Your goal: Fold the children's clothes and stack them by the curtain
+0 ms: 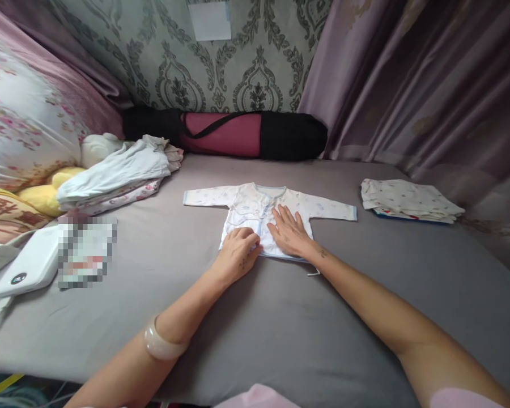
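Note:
A white baby shirt [246, 205] with small prints and pale blue trim lies spread on the grey bed, its sleeves stretched out to both sides. My right hand [289, 229] rests flat on the right front of the shirt, fingers spread. At the lower left front, my left hand [240, 249] has its fingers bent and drawn together at the blue-trimmed front edge near the hem; the fingertips are partly hidden. A thin white tie string [313, 274] sticks out below the hem by my right wrist.
Folded printed clothes [408, 199] lie at the right. A pile of clothes [119, 173] is at the left, near a yellow plush toy [40, 190], a white power bank [36, 260] and cables. A long black and maroon bag [223, 133] lies along the wall.

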`<action>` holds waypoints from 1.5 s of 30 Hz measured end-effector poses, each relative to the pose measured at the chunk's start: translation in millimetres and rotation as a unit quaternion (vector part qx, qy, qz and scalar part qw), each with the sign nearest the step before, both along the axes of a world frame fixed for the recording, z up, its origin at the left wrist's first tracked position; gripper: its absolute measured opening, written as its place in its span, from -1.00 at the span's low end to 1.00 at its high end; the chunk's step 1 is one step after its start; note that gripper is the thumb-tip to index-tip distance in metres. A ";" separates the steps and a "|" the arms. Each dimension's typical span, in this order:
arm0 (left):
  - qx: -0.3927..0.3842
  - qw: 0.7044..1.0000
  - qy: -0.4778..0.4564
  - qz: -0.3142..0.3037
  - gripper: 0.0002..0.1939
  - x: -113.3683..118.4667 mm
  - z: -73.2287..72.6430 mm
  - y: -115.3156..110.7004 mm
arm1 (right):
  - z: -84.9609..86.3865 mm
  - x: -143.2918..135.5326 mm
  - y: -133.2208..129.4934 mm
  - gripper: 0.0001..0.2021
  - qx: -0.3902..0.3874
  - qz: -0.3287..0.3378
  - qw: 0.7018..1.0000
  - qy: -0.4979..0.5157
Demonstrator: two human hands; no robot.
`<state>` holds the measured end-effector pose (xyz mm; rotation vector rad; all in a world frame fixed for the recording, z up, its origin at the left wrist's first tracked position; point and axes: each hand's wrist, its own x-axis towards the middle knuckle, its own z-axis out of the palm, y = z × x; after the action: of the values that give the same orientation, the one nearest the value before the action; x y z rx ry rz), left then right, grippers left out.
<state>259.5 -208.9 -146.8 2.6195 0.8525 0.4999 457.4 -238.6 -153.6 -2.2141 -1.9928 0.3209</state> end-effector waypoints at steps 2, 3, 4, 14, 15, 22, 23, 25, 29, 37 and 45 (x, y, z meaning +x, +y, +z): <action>-0.005 1.000 -0.009 0.000 -0.82 -0.4 -1.3 0.4 | 3.2 -5.5 -14.8 -0.36 -0.002 0.021 1.000 -0.007; -0.007 1.000 -0.013 0.000 -0.81 -0.1 -1.7 0.6 | 4.9 -8.7 -22.7 -0.36 -0.003 0.032 0.999 -0.010; -0.008 1.000 -0.017 0.001 -0.79 0.2 -1.9 0.7 | 6.5 -12.1 -30.5 -0.36 -0.002 0.043 0.999 -0.012; 0.002 1.000 -0.021 -0.001 -0.75 -1.0 -4.5 0.8 | 26.4 -38.5 -95.2 -0.38 -0.047 0.130 0.989 0.051; 0.004 1.000 -0.022 -0.001 -0.75 -1.3 -4.9 0.7 | 31.3 -37.8 -100.4 -0.38 -0.059 0.140 0.986 0.071; 0.036 0.999 -0.038 -0.004 -0.77 -0.5 -7.3 3.8 | 67.2 16.1 -92.8 -0.62 -0.058 0.158 0.939 0.302; 0.044 0.998 -0.043 -0.002 -0.77 0.3 -7.0 4.9 | 67.9 33.1 -84.5 -0.63 -0.031 0.106 0.944 0.312; 0.055 0.997 -0.050 -0.004 -0.77 2.9 -4.8 6.9 | 64.9 72.3 -67.0 -0.64 0.044 -0.021 0.960 0.277; 0.048 0.997 -0.054 -0.021 -0.76 11.3 4.6 8.7 | 50.2 144.4 -43.6 -0.69 0.085 -0.288 0.950 0.088; -0.031 0.997 -0.050 -0.052 -0.76 39.4 27.5 9.6 | 30.1 169.4 -23.3 -0.65 0.033 -0.436 0.899 0.000; -0.122 0.991 -0.052 -0.025 -0.77 62.5 47.8 15.2 | 27.7 175.2 -11.0 -0.64 0.022 -0.478 0.878 0.010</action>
<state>322.0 -193.8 -99.0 2.3645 0.7601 0.4802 632.7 -249.6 -126.0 -2.7820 -0.6700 0.1506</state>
